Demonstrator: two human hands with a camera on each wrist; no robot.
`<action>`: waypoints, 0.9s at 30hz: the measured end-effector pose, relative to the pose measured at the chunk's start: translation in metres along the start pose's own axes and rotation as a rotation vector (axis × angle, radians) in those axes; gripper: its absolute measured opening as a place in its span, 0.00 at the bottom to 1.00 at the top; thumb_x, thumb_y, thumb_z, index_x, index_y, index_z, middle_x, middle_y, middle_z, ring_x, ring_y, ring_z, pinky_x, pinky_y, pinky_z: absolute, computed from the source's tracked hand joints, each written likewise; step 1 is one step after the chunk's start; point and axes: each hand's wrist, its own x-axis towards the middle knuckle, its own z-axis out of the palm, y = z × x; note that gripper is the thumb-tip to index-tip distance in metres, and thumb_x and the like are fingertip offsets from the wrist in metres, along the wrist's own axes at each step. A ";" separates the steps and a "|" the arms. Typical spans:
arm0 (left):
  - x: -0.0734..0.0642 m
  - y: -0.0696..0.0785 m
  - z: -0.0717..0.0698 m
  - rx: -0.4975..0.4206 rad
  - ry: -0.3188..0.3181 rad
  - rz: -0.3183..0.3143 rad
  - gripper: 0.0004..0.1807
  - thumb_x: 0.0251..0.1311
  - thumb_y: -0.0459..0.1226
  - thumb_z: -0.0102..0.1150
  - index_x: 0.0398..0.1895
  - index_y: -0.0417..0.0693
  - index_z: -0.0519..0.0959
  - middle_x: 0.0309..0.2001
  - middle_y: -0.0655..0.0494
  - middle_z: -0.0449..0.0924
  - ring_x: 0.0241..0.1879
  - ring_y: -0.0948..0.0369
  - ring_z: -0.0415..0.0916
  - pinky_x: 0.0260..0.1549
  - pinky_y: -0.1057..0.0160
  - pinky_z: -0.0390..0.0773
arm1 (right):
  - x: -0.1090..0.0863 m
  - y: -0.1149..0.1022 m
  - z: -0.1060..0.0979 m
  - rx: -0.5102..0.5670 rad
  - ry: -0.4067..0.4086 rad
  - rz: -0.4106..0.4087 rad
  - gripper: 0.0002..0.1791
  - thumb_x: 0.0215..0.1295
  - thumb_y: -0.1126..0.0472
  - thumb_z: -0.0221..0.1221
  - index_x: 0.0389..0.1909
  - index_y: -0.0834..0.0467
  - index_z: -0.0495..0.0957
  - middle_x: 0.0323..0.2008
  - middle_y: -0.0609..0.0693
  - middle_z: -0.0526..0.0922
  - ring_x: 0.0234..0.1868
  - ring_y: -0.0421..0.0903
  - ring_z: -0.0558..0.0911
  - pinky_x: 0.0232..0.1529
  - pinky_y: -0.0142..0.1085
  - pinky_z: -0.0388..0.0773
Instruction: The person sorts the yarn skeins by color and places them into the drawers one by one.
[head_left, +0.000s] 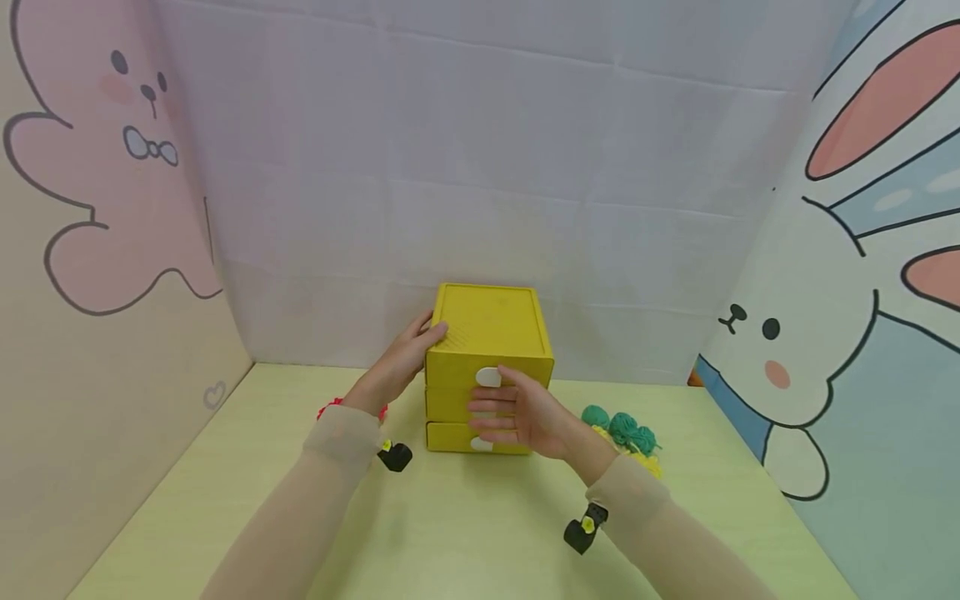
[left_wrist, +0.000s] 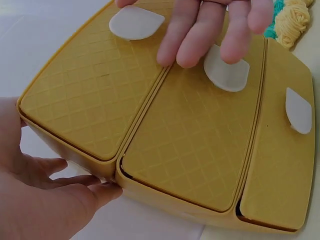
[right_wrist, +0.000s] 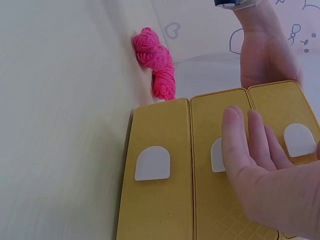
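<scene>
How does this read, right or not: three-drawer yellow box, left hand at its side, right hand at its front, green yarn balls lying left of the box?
Not quite: the green yarn balls lie to the right of the three-drawer yellow box, as the head view shows. Left hand at its side and right hand at its front are correct.

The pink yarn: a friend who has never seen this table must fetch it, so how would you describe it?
Start at the yellow three-drawer box standing on the table. In the head view, just left of that box, lies the bumpy pink yarn. Its colour sets it apart: the green yarn and yellow yarn lie together on the box's right.
</scene>
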 end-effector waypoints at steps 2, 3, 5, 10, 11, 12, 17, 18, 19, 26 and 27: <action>0.000 0.000 0.000 0.007 -0.010 0.014 0.41 0.83 0.53 0.47 0.89 0.56 0.42 0.84 0.43 0.50 0.78 0.43 0.62 0.79 0.40 0.57 | 0.001 0.000 0.001 0.031 0.007 0.006 0.44 0.80 0.31 0.46 0.76 0.64 0.69 0.73 0.60 0.75 0.72 0.63 0.76 0.64 0.47 0.81; -0.001 0.000 0.000 0.010 -0.013 0.020 0.41 0.83 0.53 0.47 0.89 0.56 0.42 0.84 0.43 0.51 0.77 0.43 0.63 0.78 0.40 0.58 | 0.002 0.000 0.001 0.046 0.013 0.009 0.43 0.80 0.32 0.47 0.76 0.64 0.69 0.73 0.60 0.75 0.72 0.63 0.75 0.64 0.47 0.82; -0.002 0.000 0.000 0.015 -0.018 0.023 0.41 0.83 0.53 0.47 0.89 0.57 0.42 0.84 0.44 0.52 0.76 0.43 0.64 0.78 0.40 0.59 | 0.002 0.000 0.002 0.064 0.013 0.008 0.43 0.80 0.32 0.47 0.76 0.65 0.69 0.73 0.61 0.75 0.74 0.64 0.74 0.65 0.47 0.81; -0.004 0.001 -0.001 0.013 -0.020 0.023 0.41 0.83 0.53 0.47 0.89 0.57 0.42 0.83 0.43 0.54 0.75 0.42 0.66 0.78 0.41 0.59 | 0.003 0.001 0.005 0.114 0.009 0.001 0.43 0.81 0.33 0.47 0.77 0.65 0.67 0.74 0.61 0.73 0.75 0.63 0.72 0.67 0.46 0.79; -0.004 0.001 -0.001 0.010 -0.021 0.025 0.41 0.83 0.53 0.47 0.89 0.57 0.42 0.83 0.42 0.55 0.75 0.42 0.66 0.78 0.41 0.60 | 0.003 0.002 0.005 0.121 0.011 -0.003 0.42 0.81 0.34 0.47 0.77 0.65 0.68 0.74 0.60 0.74 0.75 0.63 0.72 0.67 0.46 0.79; -0.004 0.001 -0.001 0.007 -0.023 0.028 0.40 0.83 0.52 0.47 0.89 0.57 0.42 0.82 0.41 0.56 0.75 0.42 0.67 0.78 0.41 0.60 | 0.003 0.002 0.005 0.127 0.012 -0.007 0.42 0.82 0.34 0.47 0.77 0.65 0.67 0.74 0.60 0.74 0.75 0.63 0.72 0.67 0.45 0.79; -0.003 0.001 -0.002 0.002 -0.027 0.039 0.40 0.84 0.52 0.46 0.89 0.56 0.42 0.82 0.41 0.57 0.75 0.43 0.67 0.78 0.42 0.60 | 0.003 0.005 0.007 0.118 0.029 -0.043 0.41 0.83 0.35 0.46 0.76 0.66 0.68 0.73 0.61 0.75 0.73 0.62 0.75 0.67 0.44 0.79; -0.003 0.001 -0.002 0.002 -0.027 0.040 0.40 0.84 0.52 0.46 0.89 0.56 0.42 0.82 0.41 0.57 0.75 0.43 0.67 0.78 0.42 0.60 | 0.004 0.005 0.007 0.116 0.032 -0.049 0.41 0.83 0.35 0.46 0.76 0.66 0.68 0.73 0.61 0.75 0.72 0.61 0.76 0.67 0.44 0.79; -0.002 0.000 -0.002 0.002 -0.026 0.041 0.40 0.84 0.52 0.46 0.89 0.56 0.42 0.82 0.42 0.57 0.75 0.43 0.67 0.78 0.42 0.60 | 0.004 0.006 0.007 0.114 0.036 -0.054 0.41 0.83 0.35 0.46 0.76 0.66 0.68 0.72 0.61 0.76 0.72 0.61 0.76 0.66 0.44 0.80; -0.002 -0.002 -0.003 0.011 -0.029 0.043 0.41 0.84 0.52 0.47 0.89 0.56 0.41 0.83 0.43 0.55 0.77 0.44 0.64 0.79 0.43 0.58 | 0.001 0.009 0.008 0.079 0.033 -0.069 0.41 0.83 0.36 0.46 0.76 0.67 0.68 0.72 0.63 0.75 0.70 0.59 0.79 0.67 0.44 0.79; -0.002 -0.003 -0.004 0.013 -0.028 0.040 0.41 0.84 0.53 0.47 0.89 0.56 0.41 0.83 0.43 0.55 0.77 0.44 0.64 0.79 0.43 0.58 | 0.000 0.010 0.008 0.069 0.032 -0.067 0.41 0.82 0.36 0.46 0.76 0.67 0.68 0.72 0.63 0.75 0.69 0.59 0.79 0.66 0.44 0.79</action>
